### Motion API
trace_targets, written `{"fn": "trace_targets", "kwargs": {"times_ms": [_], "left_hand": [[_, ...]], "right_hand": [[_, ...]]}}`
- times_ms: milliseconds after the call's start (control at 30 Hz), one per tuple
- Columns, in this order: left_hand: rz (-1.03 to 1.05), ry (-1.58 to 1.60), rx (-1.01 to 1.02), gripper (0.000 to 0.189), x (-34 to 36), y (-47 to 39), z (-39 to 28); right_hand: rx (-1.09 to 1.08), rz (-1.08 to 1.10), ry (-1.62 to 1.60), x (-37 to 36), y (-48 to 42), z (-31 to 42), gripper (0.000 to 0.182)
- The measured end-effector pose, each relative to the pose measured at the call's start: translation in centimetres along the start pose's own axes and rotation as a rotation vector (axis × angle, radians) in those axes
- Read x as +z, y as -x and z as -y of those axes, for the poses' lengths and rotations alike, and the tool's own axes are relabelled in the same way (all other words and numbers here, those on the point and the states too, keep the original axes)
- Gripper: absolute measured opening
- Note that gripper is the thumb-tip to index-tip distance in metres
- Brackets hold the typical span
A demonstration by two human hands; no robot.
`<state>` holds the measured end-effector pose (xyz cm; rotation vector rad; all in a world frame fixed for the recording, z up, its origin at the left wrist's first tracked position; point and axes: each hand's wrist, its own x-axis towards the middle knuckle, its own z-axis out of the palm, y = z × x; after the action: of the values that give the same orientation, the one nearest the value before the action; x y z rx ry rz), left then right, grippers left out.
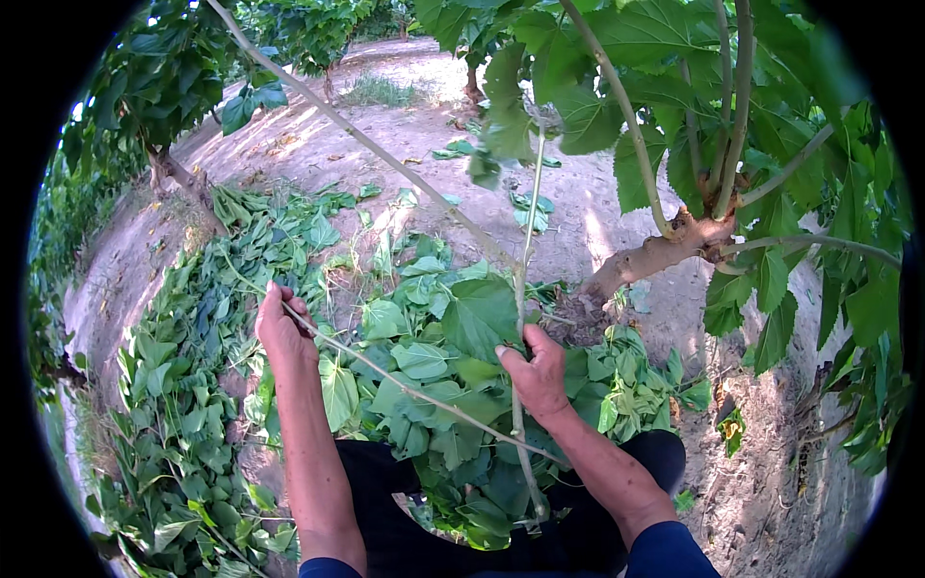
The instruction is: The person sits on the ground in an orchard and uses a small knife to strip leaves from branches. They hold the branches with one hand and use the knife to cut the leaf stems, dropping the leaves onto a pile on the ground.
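My left hand (285,325) grips a thin, bare branch (405,389) near its upper end. This branch slopes down to the right, crosses the upright branch, and meets the line of my right forearm. In my right hand (538,368) is a thicker forked branch (519,426), held below its fork. One arm of the fork rises steeply; the other runs long to the upper left. A broad green leaf (483,318) shows just left of my right thumb. Between my legs and ahead lies a heap of picked leaves (423,361).
A low pruned tree (636,264), apparently mulberry, leans in on the right with leafy shoots overhead. More leaves (173,404) carpet the ground at left. Another tree trunk (184,184) stands at the far left. Dry soil (303,155) stretches behind.
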<state>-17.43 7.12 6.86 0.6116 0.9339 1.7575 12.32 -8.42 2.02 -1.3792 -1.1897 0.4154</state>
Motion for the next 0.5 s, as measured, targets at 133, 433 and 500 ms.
{"fn": "trace_targets", "kwargs": {"times_ms": [133,433,500], "left_hand": [[-0.033,0.038,0.034,0.028,-0.5,-0.2,-0.6],[-0.11,0.074,0.134,0.028,0.0,-0.9,-0.4],[-0.127,0.081,0.141,0.028,-0.1,-1.0,-1.0]], "right_hand": [[0.018,0.031,0.018,0.4,-0.5,-1.6,0.017],[0.722,0.055,-0.394,0.1,0.5,-10.4,0.009],[0.742,0.038,-0.389,0.3,0.9,-11.1,0.016]]}}
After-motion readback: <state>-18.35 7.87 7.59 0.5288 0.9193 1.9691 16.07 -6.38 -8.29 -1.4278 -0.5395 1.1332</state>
